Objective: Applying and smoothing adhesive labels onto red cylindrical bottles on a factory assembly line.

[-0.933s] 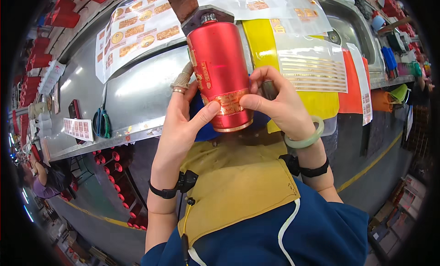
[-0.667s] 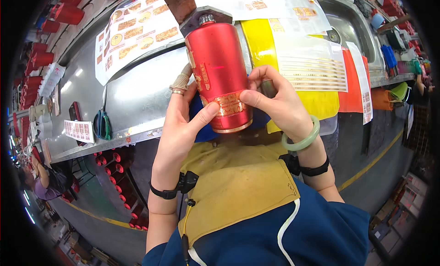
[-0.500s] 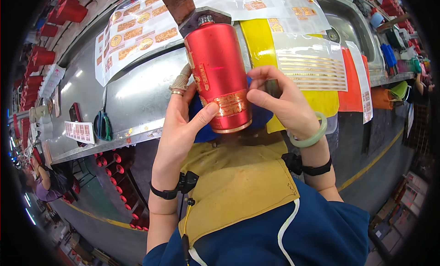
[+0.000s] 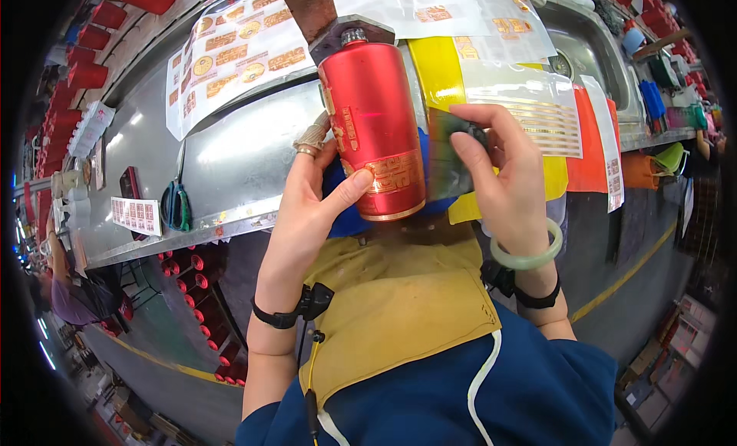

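Note:
A shiny red bottle (image 4: 374,112) with gold raised decals lies in front of me, its neck away from me against a metal rest (image 4: 311,20). My left hand (image 4: 318,181) grips its left side, thumb pressed beside the gold decal (image 4: 394,174) near the base; its index finger wears a wrap and a ring. Just right of the bottle, my right hand (image 4: 503,166) pinches a dark green, flat, flexible piece (image 4: 449,158), partly blurred, between thumb and fingers. Whether this piece touches the bottle I cannot tell. Something blue (image 4: 338,208) lies under the bottle.
Sheets of gold decals (image 4: 238,54) lie on the metal table (image 4: 219,173), with green-handled scissors (image 4: 175,204) at left. Right of the bottle are yellow sheets (image 4: 436,74), a gold-striped sheet (image 4: 530,112) and an orange sheet (image 4: 591,147). A sink (image 4: 595,43) is at far right.
My right hand has moved away from the bottle to the right, and the dark green piece now shows clearly in its fingers. The left hand keeps its grip; the bottle appears slightly shifted.

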Action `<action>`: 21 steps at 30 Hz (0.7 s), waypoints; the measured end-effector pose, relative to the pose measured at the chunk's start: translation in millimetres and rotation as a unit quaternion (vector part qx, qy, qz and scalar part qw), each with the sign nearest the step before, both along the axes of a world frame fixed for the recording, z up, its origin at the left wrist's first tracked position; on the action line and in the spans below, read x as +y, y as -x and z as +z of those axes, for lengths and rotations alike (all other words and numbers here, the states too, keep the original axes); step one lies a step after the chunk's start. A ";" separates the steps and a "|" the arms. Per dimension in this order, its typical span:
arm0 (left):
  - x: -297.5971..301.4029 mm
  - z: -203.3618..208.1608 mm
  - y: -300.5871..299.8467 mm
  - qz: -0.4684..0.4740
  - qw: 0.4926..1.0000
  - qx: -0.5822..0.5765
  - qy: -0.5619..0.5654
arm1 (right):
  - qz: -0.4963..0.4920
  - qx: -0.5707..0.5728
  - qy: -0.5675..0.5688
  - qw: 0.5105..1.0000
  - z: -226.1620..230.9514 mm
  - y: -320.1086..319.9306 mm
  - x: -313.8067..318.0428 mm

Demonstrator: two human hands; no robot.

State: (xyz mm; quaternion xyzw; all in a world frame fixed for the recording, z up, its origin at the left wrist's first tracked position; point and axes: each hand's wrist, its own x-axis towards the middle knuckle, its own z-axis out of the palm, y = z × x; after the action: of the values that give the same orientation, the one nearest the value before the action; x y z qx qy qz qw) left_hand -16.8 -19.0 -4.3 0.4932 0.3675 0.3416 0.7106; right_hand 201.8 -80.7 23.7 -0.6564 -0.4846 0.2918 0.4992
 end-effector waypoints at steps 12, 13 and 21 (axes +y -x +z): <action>-18.5 -24.8 7.6 -0.006 0.922 0.276 -0.270 | 0.051 -0.153 -0.025 0.987 23.8 13.4 1.2; -21.7 -19.2 2.4 0.038 0.928 0.236 -0.285 | 0.087 -0.138 -0.040 0.986 23.9 18.7 1.0; -27.7 -9.8 3.6 0.055 0.906 0.260 -0.328 | 0.046 -0.091 -0.041 0.994 -2.1 8.4 -2.9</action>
State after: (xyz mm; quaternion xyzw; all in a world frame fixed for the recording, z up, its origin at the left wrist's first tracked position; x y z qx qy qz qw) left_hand -20.4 -46.7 -14.1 0.7487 0.4332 0.3412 0.3680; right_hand 193.4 -83.6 21.6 -0.6361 -0.5693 0.2329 0.4658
